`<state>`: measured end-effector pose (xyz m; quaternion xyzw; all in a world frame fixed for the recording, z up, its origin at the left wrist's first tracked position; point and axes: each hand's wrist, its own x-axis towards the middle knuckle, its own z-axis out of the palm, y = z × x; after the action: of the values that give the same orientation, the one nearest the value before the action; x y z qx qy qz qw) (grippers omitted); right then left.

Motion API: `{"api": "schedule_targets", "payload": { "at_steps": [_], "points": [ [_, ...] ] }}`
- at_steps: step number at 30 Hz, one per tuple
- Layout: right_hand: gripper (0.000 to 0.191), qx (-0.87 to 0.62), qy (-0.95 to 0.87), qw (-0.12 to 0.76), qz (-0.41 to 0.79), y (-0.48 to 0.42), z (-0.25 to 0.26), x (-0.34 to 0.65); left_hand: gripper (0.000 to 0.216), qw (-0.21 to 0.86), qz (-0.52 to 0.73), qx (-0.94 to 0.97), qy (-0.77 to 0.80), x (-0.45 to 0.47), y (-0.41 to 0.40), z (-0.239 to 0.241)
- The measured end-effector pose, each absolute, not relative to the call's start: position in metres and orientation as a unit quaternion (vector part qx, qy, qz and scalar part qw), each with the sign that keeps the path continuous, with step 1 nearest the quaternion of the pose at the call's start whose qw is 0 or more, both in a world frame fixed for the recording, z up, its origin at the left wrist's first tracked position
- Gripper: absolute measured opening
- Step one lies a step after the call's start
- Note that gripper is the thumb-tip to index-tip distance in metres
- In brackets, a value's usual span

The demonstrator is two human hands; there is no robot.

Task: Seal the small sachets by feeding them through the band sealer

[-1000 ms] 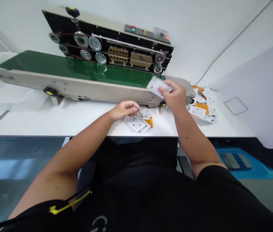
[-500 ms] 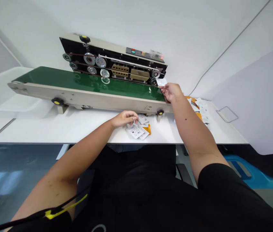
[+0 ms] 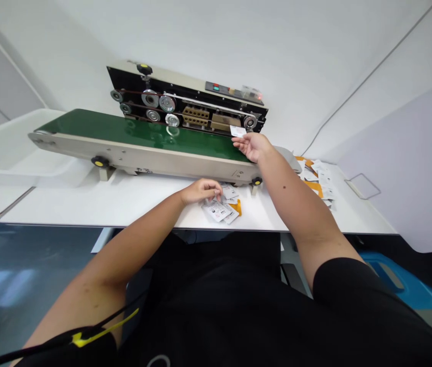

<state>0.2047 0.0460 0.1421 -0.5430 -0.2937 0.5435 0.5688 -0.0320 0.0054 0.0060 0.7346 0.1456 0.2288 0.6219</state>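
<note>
My right hand reaches over the green conveyor belt of the band sealing machine. Its fingertips touch a small white sachet standing at the machine's sealing slot; the fingers look loosely stretched. My left hand rests on the white table with its fingers curled on a small stack of white and orange sachets near the front edge.
A heap of more sachets lies on the table to the right of the machine. A white tray sits at the belt's left end. A blue stool stands below at right. A cable runs up the right wall.
My right hand carried a sachet from near the belt's right end up to the sealing slot, and its grip has loosened to fingertips. My left hand stayed on the stack.
</note>
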Motion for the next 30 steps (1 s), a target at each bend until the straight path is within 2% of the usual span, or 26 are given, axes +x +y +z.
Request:
{"api": "schedule_targets", "payload": {
  "at_steps": [5, 16, 22, 27, 30],
  "points": [
    [0.035, -0.545, -0.298, 0.557, 0.551, 0.055, 0.143, 0.181, 0.044, 0.615, 0.232, 0.741, 0.141, -0.032, 0.006, 0.003],
    [0.032, -0.526, -0.311, 0.512, 0.604, 0.061, 0.151, 0.128, 0.049, 0.601, 0.222, 0.758, 0.125, -0.032, 0.004, 0.006],
    [0.015, -0.523, -0.370, 0.474, 0.604, 0.070, 0.151, 0.106, 0.049, 0.586, 0.229, 0.766, 0.132, -0.032, 0.004, 0.005],
    [0.032, -0.568, -0.497, 0.454, 0.474, 0.038, 0.146, 0.104, 0.042, 0.539, 0.261, 0.787, 0.149, -0.033, 0.005, 0.001],
    [0.031, -0.547, -0.604, 0.480, 0.323, -0.014, 0.131, 0.110, 0.031, 0.430, 0.307, 0.833, 0.163, -0.033, 0.006, -0.001]
  ]
}}
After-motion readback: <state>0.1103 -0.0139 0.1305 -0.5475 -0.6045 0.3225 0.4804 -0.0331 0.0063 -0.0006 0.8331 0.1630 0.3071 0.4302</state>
